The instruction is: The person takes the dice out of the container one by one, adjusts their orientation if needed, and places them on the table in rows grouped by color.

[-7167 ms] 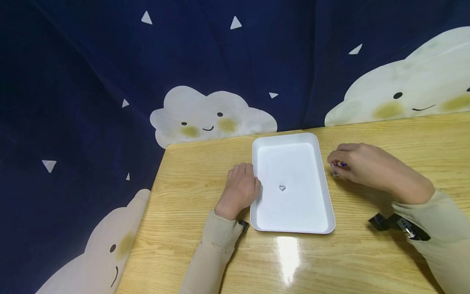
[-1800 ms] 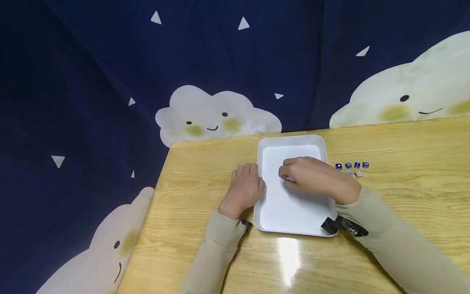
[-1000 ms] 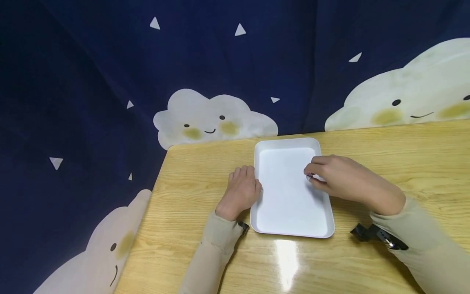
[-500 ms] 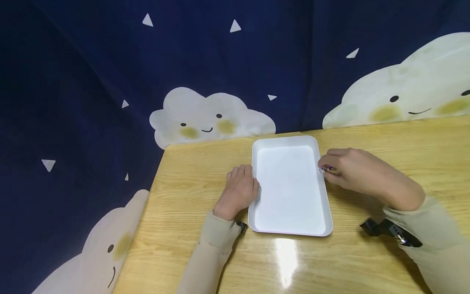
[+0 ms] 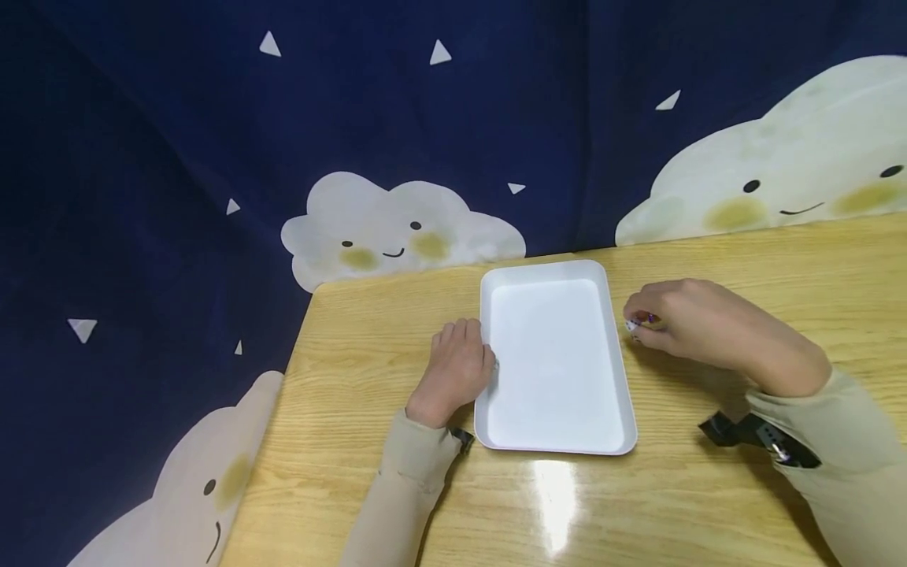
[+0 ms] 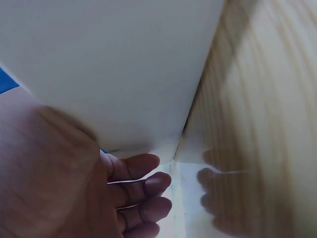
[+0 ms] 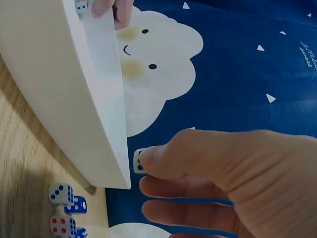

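A white rectangular tray lies on the wooden table. My left hand grips its left side, the thumb over the rim; the left wrist view shows the fingers bent along the outer wall. Close to that thumb, inside the tray, the right wrist view shows another small die. Just past the tray's right rim, my right hand pinches a white die with blue pips between thumb and forefinger. Below it on the table, in the right wrist view, are a white die with blue pips, a white one with red pips and blue dice.
Behind the table hangs a dark blue curtain printed with smiling clouds and white triangles. Its foot meets the table's back edge just beyond the tray. A bright reflection shines on the wood in front of the tray.
The die from the middle of the tray was picked up by my right hand, which has carried it rightward over the rim to beside the dice. My left hand has stayed on the tray.
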Motion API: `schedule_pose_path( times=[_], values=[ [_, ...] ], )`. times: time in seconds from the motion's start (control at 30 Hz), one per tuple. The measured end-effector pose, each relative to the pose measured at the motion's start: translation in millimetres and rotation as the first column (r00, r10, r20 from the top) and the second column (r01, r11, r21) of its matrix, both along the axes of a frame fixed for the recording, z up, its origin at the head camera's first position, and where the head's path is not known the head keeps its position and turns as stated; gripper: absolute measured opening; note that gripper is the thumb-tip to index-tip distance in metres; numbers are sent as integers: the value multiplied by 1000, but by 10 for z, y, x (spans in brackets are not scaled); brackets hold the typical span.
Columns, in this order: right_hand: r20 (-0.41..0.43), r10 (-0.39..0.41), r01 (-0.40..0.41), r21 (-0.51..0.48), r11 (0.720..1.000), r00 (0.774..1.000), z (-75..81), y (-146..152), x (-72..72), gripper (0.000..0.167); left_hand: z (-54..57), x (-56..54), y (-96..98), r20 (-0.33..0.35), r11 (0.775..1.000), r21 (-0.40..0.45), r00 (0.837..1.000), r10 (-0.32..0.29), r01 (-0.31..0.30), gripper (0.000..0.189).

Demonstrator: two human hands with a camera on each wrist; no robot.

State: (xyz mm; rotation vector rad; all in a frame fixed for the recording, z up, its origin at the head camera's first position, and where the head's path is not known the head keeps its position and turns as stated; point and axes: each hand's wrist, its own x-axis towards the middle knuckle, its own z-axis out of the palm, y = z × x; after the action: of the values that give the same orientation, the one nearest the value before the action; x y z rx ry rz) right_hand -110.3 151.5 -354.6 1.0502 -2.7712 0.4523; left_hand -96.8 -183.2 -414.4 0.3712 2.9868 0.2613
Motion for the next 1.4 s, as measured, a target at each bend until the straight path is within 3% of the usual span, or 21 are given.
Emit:
schedule_pose_path(
  times=[0.23,0.37,0.47,1.4],
  values=[
    [150,-91,81,70,994,985,1,59,-24,15,5,16,-7,-11,1000,-9,1000,-5,5,24],
    [196,-120,102,102,990,973,-2,98,-56,18,11,11,-3,-9,1000,-9,1000,-3,3,23],
    [212,-129,105,118,987,969,-7,131,-73,22,14,9,1,-13,1000,-4,1000,-4,4,23],
    [310,-211,157,191,969,927,-73,368,-175,8,-17,11,0,-39,1000,7,999,-2,3,21]
  ],
)
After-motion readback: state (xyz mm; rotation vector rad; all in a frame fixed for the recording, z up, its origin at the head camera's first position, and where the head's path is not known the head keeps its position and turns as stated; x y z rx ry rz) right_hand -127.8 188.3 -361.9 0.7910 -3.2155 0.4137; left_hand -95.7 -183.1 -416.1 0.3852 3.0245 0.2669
